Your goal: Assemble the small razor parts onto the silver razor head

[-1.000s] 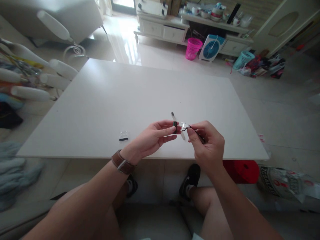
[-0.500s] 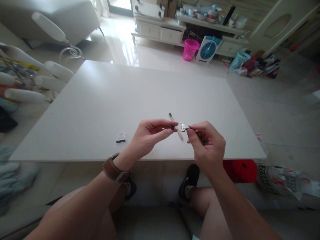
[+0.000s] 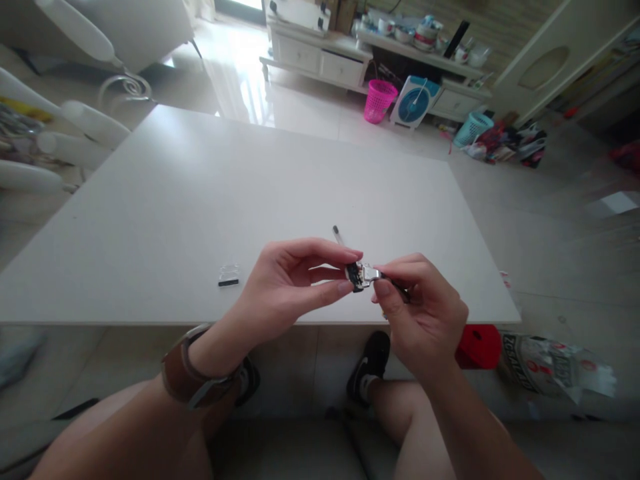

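Observation:
Over the front part of the table, my left hand (image 3: pixel 305 280) pinches a small black piece (image 3: pixel 355 276) between thumb and fingers. My right hand (image 3: pixel 425 300) is closed around the dark handle of a razor-like tool (image 3: pixel 371 274) with a shiny silver head. That head meets the black piece between my hands; whether they are joined I cannot tell. Behind my left fingertips lies a thin stick (image 3: pixel 338 234) with a dark end, its near part hidden. Left of my left hand rests a small clear piece with a black bar (image 3: pixel 229 283).
The white table (image 3: pixel 280 180) has its front edge just above my knees. White rounded chair parts (image 3: pixel 95 123) stand at the left. Beyond are a pink basket (image 3: pixel 380 101), a blue fan (image 3: pixel 415 103) and a low cabinet (image 3: pixel 345 70). A red object (image 3: pixel 479 347) is below right.
The black piece and the silver head, apart before, now touch. My left hand has turned and the black piece shows more. The view has shifted slightly.

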Demonstrator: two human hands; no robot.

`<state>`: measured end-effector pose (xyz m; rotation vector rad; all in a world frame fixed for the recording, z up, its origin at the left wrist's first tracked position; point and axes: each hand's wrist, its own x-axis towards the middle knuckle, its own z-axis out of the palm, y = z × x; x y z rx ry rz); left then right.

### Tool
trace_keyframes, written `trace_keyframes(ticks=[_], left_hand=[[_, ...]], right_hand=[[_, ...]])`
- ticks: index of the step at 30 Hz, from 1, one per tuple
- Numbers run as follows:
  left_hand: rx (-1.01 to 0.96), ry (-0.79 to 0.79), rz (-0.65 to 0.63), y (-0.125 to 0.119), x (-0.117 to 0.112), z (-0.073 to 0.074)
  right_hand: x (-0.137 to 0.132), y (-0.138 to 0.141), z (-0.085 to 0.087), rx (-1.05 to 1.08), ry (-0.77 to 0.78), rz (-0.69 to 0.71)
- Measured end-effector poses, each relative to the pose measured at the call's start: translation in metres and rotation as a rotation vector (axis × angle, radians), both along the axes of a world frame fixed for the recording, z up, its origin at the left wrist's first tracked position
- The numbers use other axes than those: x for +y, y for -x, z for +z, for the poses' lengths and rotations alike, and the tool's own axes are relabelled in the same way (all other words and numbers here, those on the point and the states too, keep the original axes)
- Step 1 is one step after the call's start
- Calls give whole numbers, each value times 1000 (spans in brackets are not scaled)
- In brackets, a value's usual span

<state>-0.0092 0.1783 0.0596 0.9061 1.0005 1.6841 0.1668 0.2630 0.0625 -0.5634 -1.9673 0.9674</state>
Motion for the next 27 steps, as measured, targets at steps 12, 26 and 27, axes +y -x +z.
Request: trace_keyframes(ticks=[12, 26, 27], left_hand=[[83, 54, 83, -3, -3, 1], [43, 56, 59, -2, 0, -3], [24, 48, 47, -2, 0, -4]], right_hand=[[2, -2, 2, 9, -35, 39], [3, -4, 0, 13, -28, 42], [2, -4, 0, 11, -30, 36]])
